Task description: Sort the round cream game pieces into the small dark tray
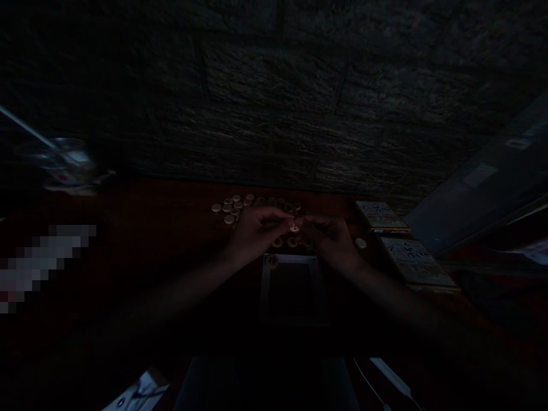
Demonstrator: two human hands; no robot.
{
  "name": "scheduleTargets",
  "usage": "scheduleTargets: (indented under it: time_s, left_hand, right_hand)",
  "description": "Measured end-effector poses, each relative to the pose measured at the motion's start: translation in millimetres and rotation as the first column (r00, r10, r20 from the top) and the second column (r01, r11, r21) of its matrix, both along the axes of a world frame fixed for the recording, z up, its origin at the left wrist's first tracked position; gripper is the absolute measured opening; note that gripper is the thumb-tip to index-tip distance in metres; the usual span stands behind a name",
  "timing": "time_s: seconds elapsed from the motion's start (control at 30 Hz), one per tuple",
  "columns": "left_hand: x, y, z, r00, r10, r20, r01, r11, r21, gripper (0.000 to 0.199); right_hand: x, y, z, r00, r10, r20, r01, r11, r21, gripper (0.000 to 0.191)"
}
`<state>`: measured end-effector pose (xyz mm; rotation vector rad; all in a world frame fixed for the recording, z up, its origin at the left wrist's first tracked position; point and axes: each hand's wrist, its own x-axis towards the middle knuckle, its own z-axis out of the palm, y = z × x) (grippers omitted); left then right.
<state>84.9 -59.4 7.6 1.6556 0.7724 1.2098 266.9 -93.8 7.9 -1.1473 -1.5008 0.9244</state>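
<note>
Pinched between the fingertips of the left hand [252, 231] and the right hand [333, 240] is a small round piece [294, 227] with a reddish mark on it. Both hands look almost closed, with the tips close together around the piece, but it is too dark to tell how hard each one presses. The held piece is just past the far edge of a pale-edged tray [265, 285], near the middle of the red-brown table [149, 214]. One dark-marked disc [272, 262] sits in the tray's far left corner. More round discs [226, 208] lie past the hands and to the left, and a pale disc [361, 242] lies alone to the right, near two flat boxes [417, 261]. A soft, even pinch at the rim should hold the piece well. Keeping thumbs off its face would help the mark show, and slow hands would be less likely to bump the discs close by.
</note>
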Motion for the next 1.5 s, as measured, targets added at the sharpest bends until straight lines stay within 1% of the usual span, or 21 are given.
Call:
scheduleTargets:
  time_s: [0.1, 0.2, 0.33, 0.5, 0.67, 0.8, 0.93, 1.03, 1.17, 1.23, 1.37, 1.5]
  left_hand:
    - [0.3, -0.2, 2.2, 1.0, 0.02, 0.015, -0.02, 0.999, -0.036, 0.013]
    - [1.4, -1.0, 1.4, 1.0, 0.008, 0.022, -0.007, 0.998, -0.059, 0.019]
    - [3.1, -1.0, -3.3, 1.0, -0.004, 0.03, 0.006, 0.998, -0.063, 0.028]
    - [1.5, -0.3, -5.7, 0.998, -0.057, 0.015, 0.057, 0.998, -0.028, 0.029]
    - [-1.0, -2.0, -8.2, 0.998, -0.05, -0.047, 0.052, 0.998, 0.024, 0.029]
    - [-1.9, -3.8, -10.4, 0.993, -0.052, -0.103, 0.057, 0.997, 0.053, 0.029]
    - [-1.3, -2.8, -8.5, 0.996, -0.057, -0.068, 0.062, 0.996, 0.068, 0.028]
    - [-0.1, -1.3, -5.2, 0.999, -0.03, -0.023, 0.031, 0.998, 0.061, 0.025]
    - [1.3, -1.7, -2.0, 1.0, 0.01, -0.002, -0.01, 1.0, 0.024, 0.017]
    - [2.3, -3.3, -0.9, 1.0, 0.029, -0.008, -0.028, 0.999, 0.038, 0.016]
    - [4.9, -7.4, 1.4, 0.992, 0.095, -0.081, -0.086, 0.991, 0.104, 0.011]
    - [6.2, -8.5, 2.6, 0.994, 0.095, -0.062, -0.089, 0.992, 0.09, 0.012]
  right_hand:
    - [0.7, 0.2, 0.7, 1.0, 0.019, 0.001, -0.019, 1.0, 0.012, 0.03]
    - [2.3, 2.0, -0.7, 1.0, 0.014, -0.023, -0.013, 1.0, 0.004, 0.029]
    - [3.4, 4.3, -1.3, 0.997, 0.024, -0.074, -0.025, 1.0, -0.007, 0.029]
    - [2.5, 5.9, -2.5, 0.985, 0.066, -0.158, -0.069, 0.997, -0.017, 0.028]
    - [2.0, 6.4, -5.6, 0.975, 0.029, -0.222, -0.049, 0.995, -0.083, 0.028]
    - [0.8, 5.1, -3.8, 0.966, 0.014, -0.259, -0.051, 0.989, -0.136, 0.032]
    - [0.8, 3.4, 1.0, 0.97, 0.05, -0.236, -0.078, 0.991, -0.112, 0.03]
    - [1.6, 2.1, 4.4, 0.978, 0.076, -0.194, -0.093, 0.992, -0.081, 0.028]
    - [2.0, 1.0, 4.6, 0.99, 0.035, -0.135, -0.039, 0.999, -0.025, 0.026]
    - [1.9, 1.0, 2.9, 0.991, 0.024, -0.135, -0.026, 1.0, -0.009, 0.025]
    - [1.8, 1.2, -0.3, 0.985, 0.026, -0.17, -0.032, 0.999, -0.033, 0.027]
    - [1.9, 1.7, -0.1, 0.988, -0.009, -0.157, 0.011, 1.0, 0.012, 0.023]
